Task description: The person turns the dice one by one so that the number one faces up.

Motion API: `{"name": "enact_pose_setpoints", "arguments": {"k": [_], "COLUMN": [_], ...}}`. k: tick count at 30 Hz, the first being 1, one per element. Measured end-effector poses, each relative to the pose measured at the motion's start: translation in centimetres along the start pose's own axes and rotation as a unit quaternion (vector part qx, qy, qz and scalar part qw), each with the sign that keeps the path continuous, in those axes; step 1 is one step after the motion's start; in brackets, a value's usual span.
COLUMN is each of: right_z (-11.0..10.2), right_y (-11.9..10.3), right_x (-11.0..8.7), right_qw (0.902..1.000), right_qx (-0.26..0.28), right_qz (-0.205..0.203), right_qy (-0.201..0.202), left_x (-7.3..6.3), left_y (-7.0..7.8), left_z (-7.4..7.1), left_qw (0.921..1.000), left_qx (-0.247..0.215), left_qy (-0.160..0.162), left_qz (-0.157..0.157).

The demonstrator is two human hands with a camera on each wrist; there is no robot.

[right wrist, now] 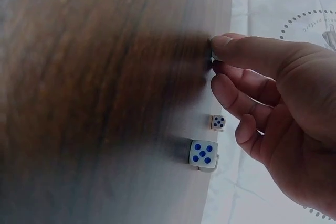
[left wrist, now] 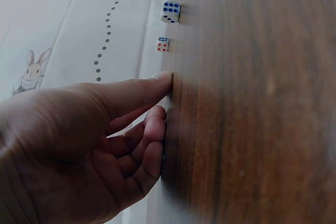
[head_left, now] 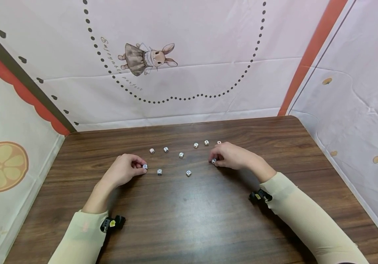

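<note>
On the left side of the wooden table, my left hand point(head_left: 123, 171) pinches a white die point(head_left: 145, 166) between thumb and fingers, low at the tabletop. The thumb hides that die in the left wrist view. Farther right, my right hand point(head_left: 231, 156) has its thumb and fingertips around another white die point(head_left: 213, 161), also down at the wood. In the right wrist view the fingers cover nearly all of it. Closest to the left fingertips lies a die point(head_left: 159, 172) with dark pips. Just beyond the right knuckles, a red-pipped die point(head_left: 219, 142) is partly covered.
Several loose dice form a rough arc between the hands, among them one at the left back point(head_left: 152, 150), a middle die point(head_left: 181, 155) and a nearer die point(head_left: 188, 173). Behind the table point(head_left: 189, 220) hangs a printed white cloth point(head_left: 202, 47). Each wrist wears a small black camera.
</note>
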State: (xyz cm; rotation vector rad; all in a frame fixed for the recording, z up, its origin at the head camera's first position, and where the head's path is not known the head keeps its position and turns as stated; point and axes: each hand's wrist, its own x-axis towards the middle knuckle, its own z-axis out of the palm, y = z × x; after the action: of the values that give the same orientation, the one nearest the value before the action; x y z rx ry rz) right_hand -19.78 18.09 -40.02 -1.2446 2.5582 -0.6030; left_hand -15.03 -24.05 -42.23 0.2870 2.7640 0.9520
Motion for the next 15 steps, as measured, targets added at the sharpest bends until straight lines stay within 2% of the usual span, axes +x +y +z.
{"name": "enact_pose_setpoints", "arguments": {"k": [15], "right_z": [0.12], "right_y": [0.10], "right_x": [0.17], "right_qw": [0.9994], "right_qx": [0.018], "right_qz": [0.021], "right_qy": [0.020], "left_x": [-0.05], "left_y": [0.13], "left_z": [0.02], "left_qw": [1.0000], "left_qx": [-0.007], "left_qy": [0.000], "left_qz": [0.001]}}
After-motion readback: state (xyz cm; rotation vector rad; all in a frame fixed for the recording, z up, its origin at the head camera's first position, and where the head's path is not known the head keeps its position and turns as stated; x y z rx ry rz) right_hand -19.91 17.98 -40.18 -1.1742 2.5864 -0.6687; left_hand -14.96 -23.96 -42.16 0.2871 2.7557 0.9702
